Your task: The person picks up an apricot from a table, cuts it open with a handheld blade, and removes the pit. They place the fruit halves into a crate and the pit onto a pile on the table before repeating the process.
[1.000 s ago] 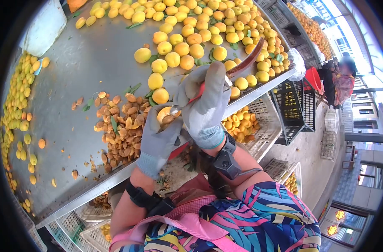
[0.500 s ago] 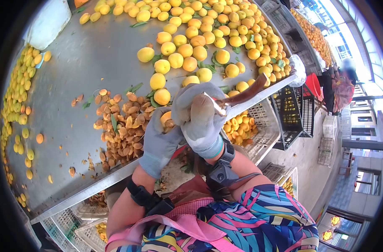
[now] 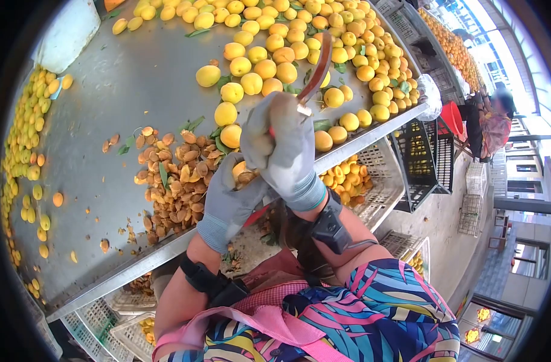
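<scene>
My left hand (image 3: 230,196), in a grey glove, is closed around an apricot (image 3: 241,171); its brown pit shows in the opened flesh. Right beside it, my gloved right hand (image 3: 281,142) grips a tool with a curved reddish-brown end (image 3: 319,69) pointing up and away from me. A bit of bright metal shows at the base of that end; the rest of the tool is hidden by my fingers. To the left of my hands lies a heap of brown apricot pits (image 3: 179,181). Whole apricots (image 3: 251,84) lie just beyond my hands.
Everything rests on a metal table (image 3: 94,157) with a raised front edge. Under it, a white crate (image 3: 378,187) holds apricot halves (image 3: 346,181). Black crates (image 3: 415,163) and a red bucket (image 3: 450,117) stand right. Another person (image 3: 493,123) sits farther off. Greenish-yellow apricots (image 3: 25,145) line the left side.
My right hand has turned and shifted slightly left and up, so the tool's brown end now points upward instead of to the right. My left hand still holds the apricot in about the same place.
</scene>
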Demonstrator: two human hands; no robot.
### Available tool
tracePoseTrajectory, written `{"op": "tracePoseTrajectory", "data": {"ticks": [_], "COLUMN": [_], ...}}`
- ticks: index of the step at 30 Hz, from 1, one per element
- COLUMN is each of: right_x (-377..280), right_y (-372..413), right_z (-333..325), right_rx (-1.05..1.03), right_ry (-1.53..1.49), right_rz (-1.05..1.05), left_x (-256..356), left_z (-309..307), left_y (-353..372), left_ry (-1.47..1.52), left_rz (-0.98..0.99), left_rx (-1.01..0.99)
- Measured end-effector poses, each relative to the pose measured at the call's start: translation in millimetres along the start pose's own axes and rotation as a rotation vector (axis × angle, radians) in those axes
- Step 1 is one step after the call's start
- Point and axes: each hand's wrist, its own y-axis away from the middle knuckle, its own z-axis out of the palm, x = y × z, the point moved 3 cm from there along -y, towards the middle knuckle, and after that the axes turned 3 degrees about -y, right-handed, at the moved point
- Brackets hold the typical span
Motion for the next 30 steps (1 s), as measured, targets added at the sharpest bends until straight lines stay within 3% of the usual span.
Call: {"op": "tracePoseTrajectory", "data": {"ticks": [2,5,8,10,16,18,19,22,26,28,30], "right_x": [-6,-7,-6,-5,-1,6,7,7,-4,-13,-24], "right_y": [-6,-7,-8,-9,-9,-12,-12,-14,-23,-24,-24], "right_z": [4,3,1,-2,-12,-16,-19,-19,-24,-29,-35], "right_rx": [-0.088,-0.026,-0.018,-0.006,0.013,-0.057,-0.054,-0.057,-0.031,-0.006,0.157], "right_ry": [-0.271,-0.256,-0.309,-0.347,-0.493,-0.815,-0.818,-0.795,-0.81,-0.811,-0.581], "right_rz": [0.127,0.158,0.211,0.247,0.346,0.46,0.456,0.456,0.28,0.247,0.196], "left_x": [1,3,12,21,15,23,26,17,24,13,23], "left_z": [-1,-4,-5,-3,0,-2,-2,-2,0,-7,-8], "left_y": [0,0,2,5,7,6,6,6,-2,-7,-5], "left_ry": [-0.027,-0.124,-0.069,0.068,0.147,0.012,-0.12,-0.085,-0.068,-0.104,-0.291], "left_rz": [0.021,0.054,-0.026,-0.264,-0.211,-0.19,-0.168,-0.124,-0.14,0.018,0.072], "left_rx": [-0.028,-0.08,-0.149,-0.268,-0.247,-0.278,-0.305,-0.309,-0.308,-0.257,-0.254]}}
